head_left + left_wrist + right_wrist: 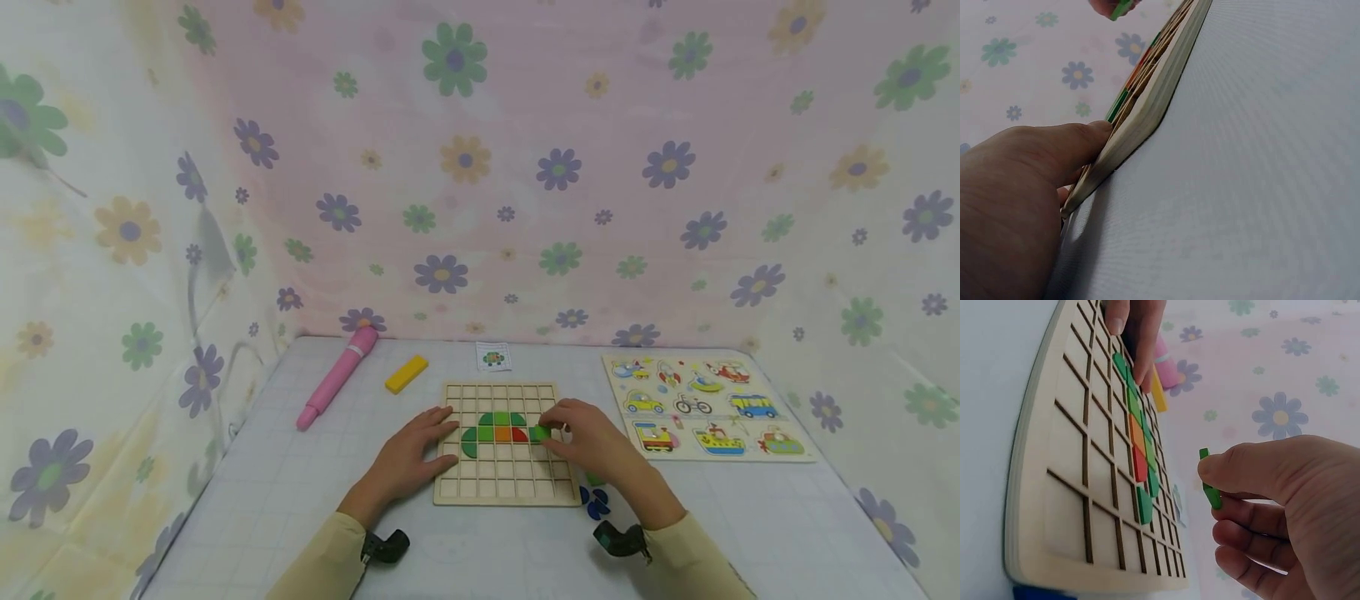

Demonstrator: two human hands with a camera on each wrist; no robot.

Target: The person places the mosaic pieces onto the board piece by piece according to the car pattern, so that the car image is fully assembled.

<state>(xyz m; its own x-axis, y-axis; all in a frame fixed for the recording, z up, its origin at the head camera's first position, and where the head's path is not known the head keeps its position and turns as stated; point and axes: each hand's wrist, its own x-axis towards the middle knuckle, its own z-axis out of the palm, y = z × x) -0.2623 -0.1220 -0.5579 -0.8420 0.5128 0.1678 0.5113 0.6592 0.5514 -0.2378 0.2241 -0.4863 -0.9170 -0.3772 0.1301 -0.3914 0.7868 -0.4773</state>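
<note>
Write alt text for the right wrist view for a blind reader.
The right hand pinches a green piece above a grid board with green, orange and red tiles. The left hand is at its far edge, a yellow block and pink tube beyond.

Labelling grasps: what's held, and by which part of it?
Right hand pinches a green piece, thumb across its middle, both ends showing; finger contact behind is hidden. Left hand only rests on the grid board.

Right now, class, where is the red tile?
In the head view, the red tile sits on the grid board, immediately right of the orange tile and left of the right hand.
</note>
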